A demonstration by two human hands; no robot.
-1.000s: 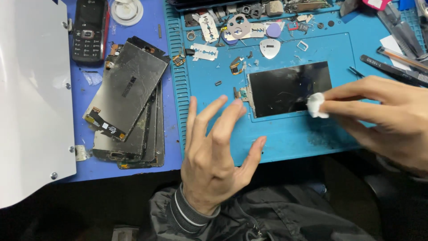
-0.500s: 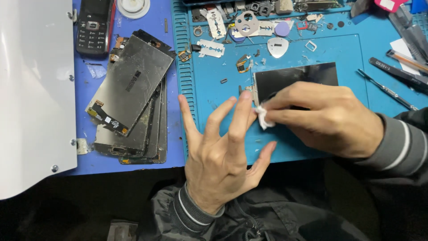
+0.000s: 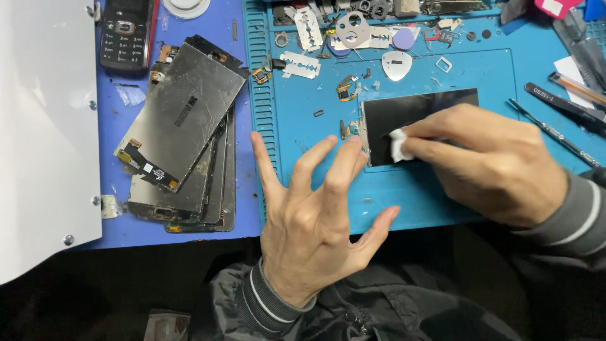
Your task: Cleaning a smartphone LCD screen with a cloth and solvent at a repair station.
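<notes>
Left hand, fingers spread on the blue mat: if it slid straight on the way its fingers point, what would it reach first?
Probably the small loose parts just past the left hand, beside the dark screen panel's left edge. Higher up lies a razor blade.

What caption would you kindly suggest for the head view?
Right hand presses a white wipe onto a dark phone screen while left hand steadies its edge.

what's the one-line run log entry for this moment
left hand: fingers spread, steadying black screen panel edge | right hand: pressing white wipe on panel | blue mat
</notes>
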